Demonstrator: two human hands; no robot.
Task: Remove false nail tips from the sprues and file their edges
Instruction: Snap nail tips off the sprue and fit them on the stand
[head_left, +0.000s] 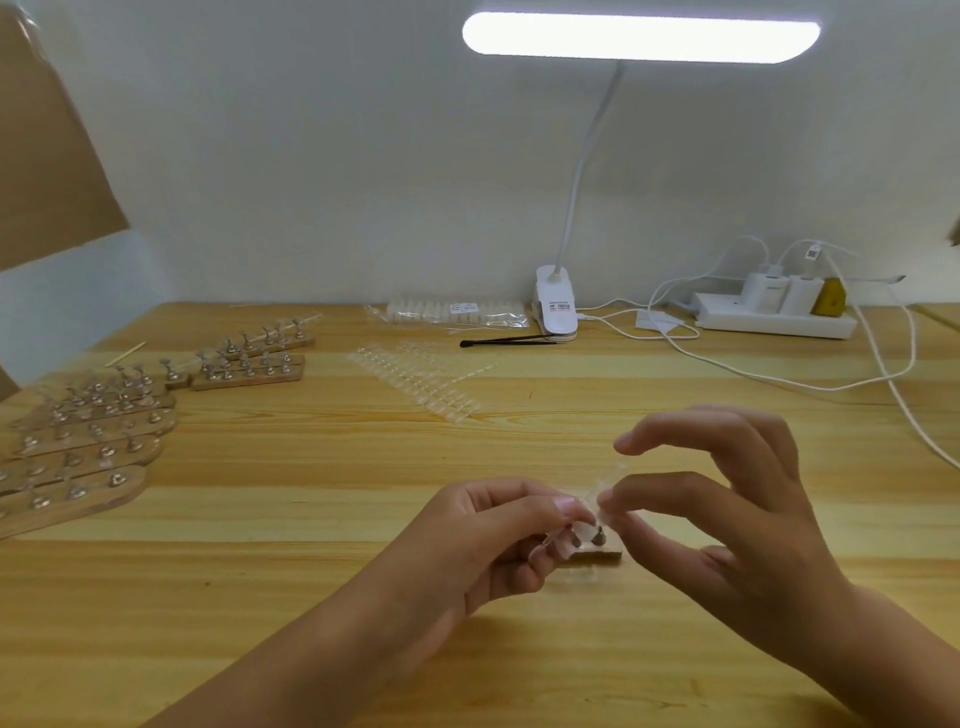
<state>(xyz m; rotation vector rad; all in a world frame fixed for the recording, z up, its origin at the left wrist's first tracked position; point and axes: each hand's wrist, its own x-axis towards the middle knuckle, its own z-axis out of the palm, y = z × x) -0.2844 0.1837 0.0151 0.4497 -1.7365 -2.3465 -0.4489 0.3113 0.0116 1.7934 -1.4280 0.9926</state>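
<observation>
Low over the wooden table (311, 597), my left hand (493, 535) and my right hand (727, 499) meet. Between them runs a thin clear sprue strip (610, 480) of false nail tips. The left thumb and fingers pinch its lower end. My right thumb and a fingertip pinch a clear tip at that same end; the index finger is raised above the strip. Just beneath the hands lies a small wooden stand (597, 552) with metal pegs, partly hidden by the left fingers. More clear sprues of tips (415, 379) lie spread out farther back.
Several wooden peg stands (88, 447) crowd the left side, with two more (249, 364) behind them. A bag of tips (452, 314), a black tool (506, 341), a clip lamp (556, 306), a power strip (774, 317) and white cables (883, 374) line the back.
</observation>
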